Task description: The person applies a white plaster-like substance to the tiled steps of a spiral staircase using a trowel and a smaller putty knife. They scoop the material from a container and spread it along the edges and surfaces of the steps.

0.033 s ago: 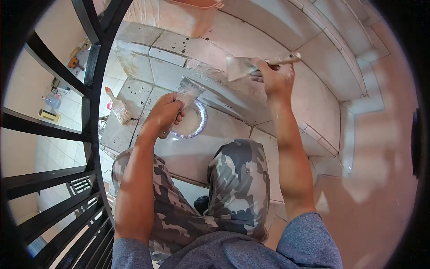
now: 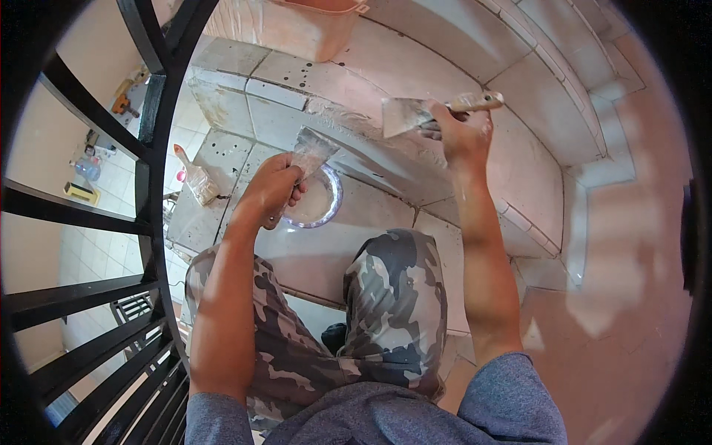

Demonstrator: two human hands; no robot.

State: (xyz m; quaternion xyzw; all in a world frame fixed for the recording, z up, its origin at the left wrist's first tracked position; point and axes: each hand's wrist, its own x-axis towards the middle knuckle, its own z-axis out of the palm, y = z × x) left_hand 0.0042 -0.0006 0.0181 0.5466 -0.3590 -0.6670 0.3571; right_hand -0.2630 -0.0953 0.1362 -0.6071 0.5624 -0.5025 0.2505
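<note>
My right hand (image 2: 466, 141) grips a wide putty knife (image 2: 404, 116), its handle pointing right and its smeared metal blade to the left. The blade is over the front edge of the tiled step; whether it touches is hard to tell. Whitish paste (image 2: 348, 119) lies rough along that edge. In my left hand (image 2: 273, 187) is a second, paste-coated scraper (image 2: 314, 147), blade up and away from me. Below this blade stands a round bowl (image 2: 338, 202) with a patterned rim and pale contents, partly hidden by my left hand.
On the lower step at left lies a paintbrush (image 2: 197, 179) with pale-caked bristles. A pinkish plastic tub (image 2: 315, 35) sits on the upper step. Black metal railing (image 2: 153, 148) runs along my left. Beyond it, a water bottle (image 2: 89, 167) and an orange tool (image 2: 122, 105) are on the floor below.
My right hand has shifted slightly to the right with its putty knife, and the blade shows flatter and clearer. My left hand and its scraper have hardly moved.
</note>
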